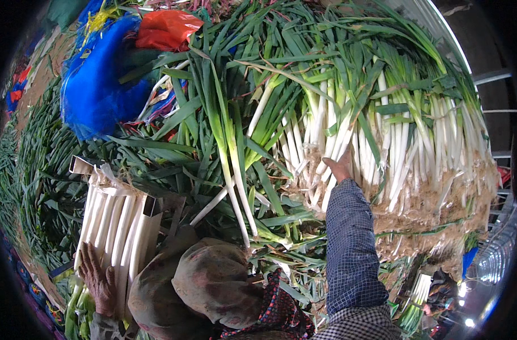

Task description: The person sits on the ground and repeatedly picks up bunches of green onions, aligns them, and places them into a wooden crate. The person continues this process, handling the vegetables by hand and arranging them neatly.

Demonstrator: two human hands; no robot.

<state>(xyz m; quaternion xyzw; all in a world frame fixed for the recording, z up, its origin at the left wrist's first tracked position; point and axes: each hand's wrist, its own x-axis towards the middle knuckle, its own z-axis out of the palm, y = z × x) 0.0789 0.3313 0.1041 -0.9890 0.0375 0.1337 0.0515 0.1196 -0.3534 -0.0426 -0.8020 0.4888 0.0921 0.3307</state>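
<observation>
My left hand [98, 278] lies flat, fingers extended, over a row of trimmed long white leek or Welsh onion stalks [114, 229]. Those stalks sit side by side in a metal frame [152, 206], their root ends up at its top edge. On the right, my right hand [341, 165] reaches into a big heap of the same vegetable [394, 144], thumb spread and touching white stalks. Its fingers are partly hidden among them, so their grip does not show. Two loose stalks [233, 182] with long green leaves lean between my hands.
My covered knees [216, 280] are at the bottom centre. Blue netting [97, 89] and a red plastic sheet [167, 29] lie at upper left. Green leaves [37, 178] are heaped on the far left. At lower right, another bundle of stalks [416, 297] stands near a person's hand [426, 309].
</observation>
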